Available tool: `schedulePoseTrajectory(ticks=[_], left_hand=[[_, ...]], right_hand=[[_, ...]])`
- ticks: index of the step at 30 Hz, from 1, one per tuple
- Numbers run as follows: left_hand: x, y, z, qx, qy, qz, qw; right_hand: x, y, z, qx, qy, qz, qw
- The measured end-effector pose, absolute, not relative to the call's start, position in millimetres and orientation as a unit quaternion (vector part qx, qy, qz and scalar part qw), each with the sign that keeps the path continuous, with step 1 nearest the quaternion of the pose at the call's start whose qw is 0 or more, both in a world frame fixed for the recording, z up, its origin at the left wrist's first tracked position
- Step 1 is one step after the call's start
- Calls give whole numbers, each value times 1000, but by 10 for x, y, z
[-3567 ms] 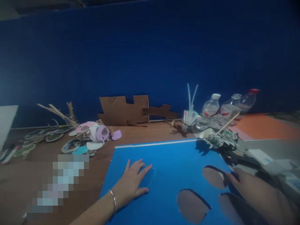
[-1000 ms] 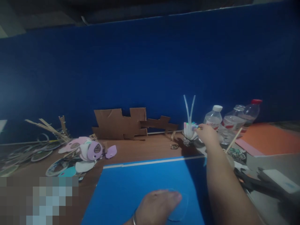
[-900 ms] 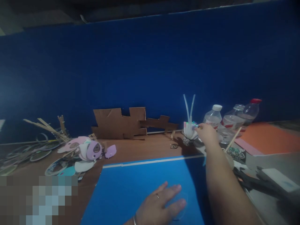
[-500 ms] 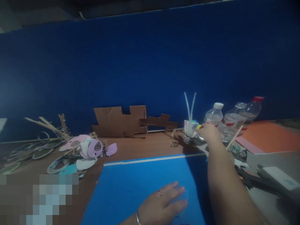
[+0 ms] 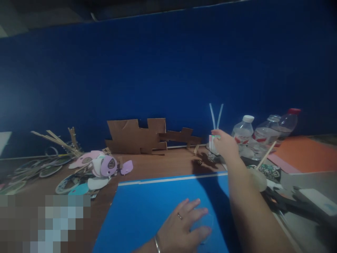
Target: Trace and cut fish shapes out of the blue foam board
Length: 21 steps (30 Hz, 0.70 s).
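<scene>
My left hand [image 5: 185, 225] lies with fingers spread on a blue board [image 5: 150, 207] that has a white strip along its far edge. Under its fingertips is a thin clear plastic piece [image 5: 209, 222]. My right hand [image 5: 225, 143] reaches out to a patterned cup [image 5: 212, 156] of pale markers [image 5: 211, 140]. Its fingers are curled together at the marker tops; what they grip, if anything, is hidden. Two translucent sticks [image 5: 216, 117] rise from the cup in a V.
Brown cardboard [image 5: 134, 137] leans against the blue wall. Clear bottles [image 5: 243, 133] stand at the back right, near orange paper [image 5: 302, 153]. Black-handled scissors [image 5: 292, 203] lie at right. Paper fish cutouts [image 5: 108, 166] and wooden sticks [image 5: 59, 141] are at left.
My right hand has moved left from beside the cup to over the markers. My left hand stays on the board, its fingers spread a little wider.
</scene>
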State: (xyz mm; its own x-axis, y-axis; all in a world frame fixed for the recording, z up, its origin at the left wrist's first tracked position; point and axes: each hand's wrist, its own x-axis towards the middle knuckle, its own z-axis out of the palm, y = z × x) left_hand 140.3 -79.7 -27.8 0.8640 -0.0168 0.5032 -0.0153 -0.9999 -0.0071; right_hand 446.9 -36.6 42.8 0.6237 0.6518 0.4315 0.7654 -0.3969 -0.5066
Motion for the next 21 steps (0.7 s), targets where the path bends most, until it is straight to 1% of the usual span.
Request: schedulePoseTrajectory(ticks=[1,3,9,16,21], left_hand=[[1404,-795,-264,-966,7,-259,1],[1407,-792,-254,-966,5,-257,3],[1419,-805,-318,-975,-16,-222,-8],[1433,-822,-289,-975,-16,-219,-30],[1439,-824,-281,-973,-19,-226,-35]], right_hand=[[4492,-330,377,-842,-435,-57,315],[4551,-265,261,-850,-443,-35,282],[4644,-186,59,-839,-468,-51,273],[4522,-180,155,-835,-467,-73,280],[4445,-174,163,-858,-442,-46,258]])
